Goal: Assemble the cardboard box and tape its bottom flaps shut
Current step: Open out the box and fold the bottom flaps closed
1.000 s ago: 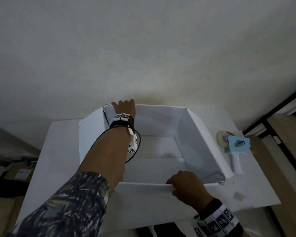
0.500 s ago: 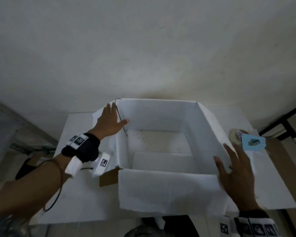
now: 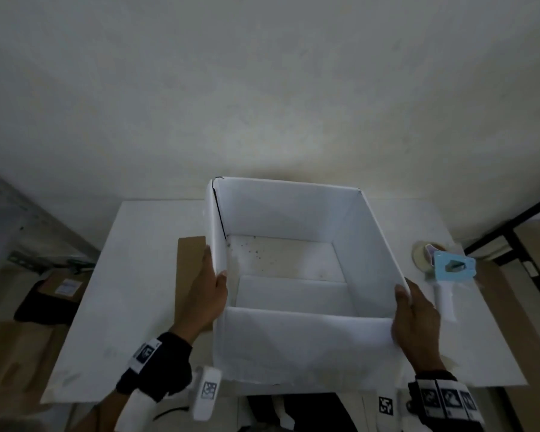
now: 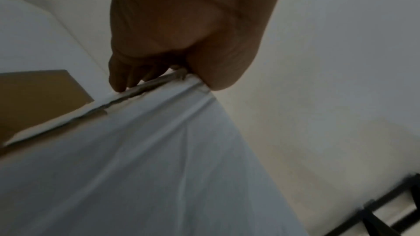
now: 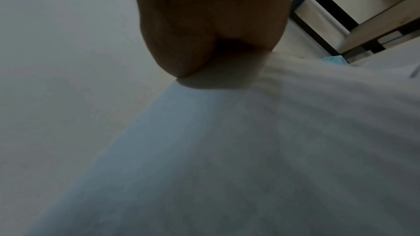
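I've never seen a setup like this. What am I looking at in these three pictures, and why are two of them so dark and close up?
There is no machine here: a person wears one camera on the head and one on each wrist. The head view looks down at a white table bearing an open white cardboard box. The left hand grips the box's left wall, thumb inside. The right hand grips the right wall. The dark close-ups are the wrist cameras, looking along each hand at the box edge it holds. A blue tape dispenser lies untouched at the table's right. A brown flap lies flat beside the left hand.
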